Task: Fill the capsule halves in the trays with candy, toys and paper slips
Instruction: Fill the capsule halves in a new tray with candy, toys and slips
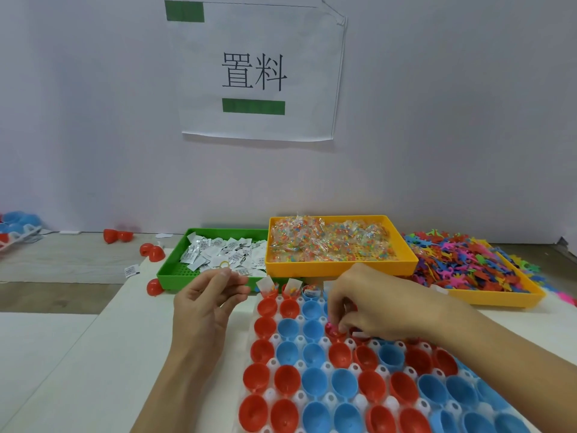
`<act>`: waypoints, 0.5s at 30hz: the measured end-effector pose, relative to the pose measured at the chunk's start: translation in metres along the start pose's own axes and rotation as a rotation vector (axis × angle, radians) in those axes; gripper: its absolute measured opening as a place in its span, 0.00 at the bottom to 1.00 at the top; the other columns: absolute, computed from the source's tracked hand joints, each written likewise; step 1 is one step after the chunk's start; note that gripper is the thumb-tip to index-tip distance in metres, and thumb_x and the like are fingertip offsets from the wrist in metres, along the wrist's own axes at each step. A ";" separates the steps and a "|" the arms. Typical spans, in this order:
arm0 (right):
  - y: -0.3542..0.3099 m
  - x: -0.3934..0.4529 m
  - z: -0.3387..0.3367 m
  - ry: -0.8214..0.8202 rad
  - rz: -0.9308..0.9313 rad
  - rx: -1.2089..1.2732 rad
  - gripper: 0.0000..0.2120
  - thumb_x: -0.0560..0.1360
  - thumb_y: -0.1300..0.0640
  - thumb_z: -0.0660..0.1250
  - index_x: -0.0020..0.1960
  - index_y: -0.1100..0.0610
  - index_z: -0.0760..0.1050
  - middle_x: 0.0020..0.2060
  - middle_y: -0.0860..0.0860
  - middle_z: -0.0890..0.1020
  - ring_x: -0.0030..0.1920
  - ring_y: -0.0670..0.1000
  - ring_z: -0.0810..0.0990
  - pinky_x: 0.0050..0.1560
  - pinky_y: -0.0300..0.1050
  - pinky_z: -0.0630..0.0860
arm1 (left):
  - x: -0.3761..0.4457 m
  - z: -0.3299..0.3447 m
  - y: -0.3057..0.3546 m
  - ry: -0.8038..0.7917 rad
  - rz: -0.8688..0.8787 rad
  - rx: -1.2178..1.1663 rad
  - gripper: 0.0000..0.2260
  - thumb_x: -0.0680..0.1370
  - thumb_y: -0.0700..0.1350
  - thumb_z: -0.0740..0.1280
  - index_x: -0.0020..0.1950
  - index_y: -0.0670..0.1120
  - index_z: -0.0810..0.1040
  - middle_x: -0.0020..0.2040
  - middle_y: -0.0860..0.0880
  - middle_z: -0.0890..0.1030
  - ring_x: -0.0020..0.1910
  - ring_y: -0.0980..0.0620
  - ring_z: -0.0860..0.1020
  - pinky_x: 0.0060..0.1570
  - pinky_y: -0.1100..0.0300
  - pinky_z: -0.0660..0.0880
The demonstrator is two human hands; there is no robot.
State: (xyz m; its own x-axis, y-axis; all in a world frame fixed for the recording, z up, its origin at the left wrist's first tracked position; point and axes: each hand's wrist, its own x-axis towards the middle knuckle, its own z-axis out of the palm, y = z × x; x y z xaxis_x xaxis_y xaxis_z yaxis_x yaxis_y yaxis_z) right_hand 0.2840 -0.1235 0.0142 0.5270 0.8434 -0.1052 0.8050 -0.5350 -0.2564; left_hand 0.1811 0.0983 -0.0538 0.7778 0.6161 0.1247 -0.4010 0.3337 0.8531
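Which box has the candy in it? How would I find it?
Look under the big paper sign on the wall. Three boxes sit in a row there, and the candy box is the middle one. It is orange, filled with clear packets of tiny rainbow sweets, not white slips or toy shapes.

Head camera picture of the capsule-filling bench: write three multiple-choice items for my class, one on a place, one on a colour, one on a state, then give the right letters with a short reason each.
1. Where does the green tray of paper slips stand, seen from the camera?
A. Left of the candy tray
B. Right of the toy tray
C. On the capsule tray

2. Which colours are the capsule halves?
A. Green and yellow
B. Red and blue
C. All white

3. What is the right hand doing?
A. Lying flat on the table
B. Fingers curled down at a red capsule half
C. Lifting the candy tray

Answers
1 A: the green tray sits beside the orange candy tray, on its left.
2 B: only red and blue halves show.
3 B: its fingertips meet at that half.
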 end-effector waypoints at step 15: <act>-0.037 0.033 -0.023 0.211 -0.090 0.052 0.09 0.80 0.57 0.66 0.55 0.53 0.84 0.48 0.44 0.86 0.48 0.41 0.81 0.54 0.41 0.78 | 0.002 -0.002 -0.003 0.049 0.030 0.096 0.13 0.79 0.41 0.65 0.35 0.44 0.83 0.35 0.41 0.80 0.30 0.51 0.75 0.29 0.64 0.72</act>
State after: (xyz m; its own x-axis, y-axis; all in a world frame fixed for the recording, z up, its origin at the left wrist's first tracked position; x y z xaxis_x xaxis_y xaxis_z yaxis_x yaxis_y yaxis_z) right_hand 0.2776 -0.0774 0.0424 0.5037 0.8553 0.1217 0.8389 -0.4506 -0.3054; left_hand 0.1830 0.0998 -0.0571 0.7402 0.6601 0.1280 -0.3741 0.2462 0.8941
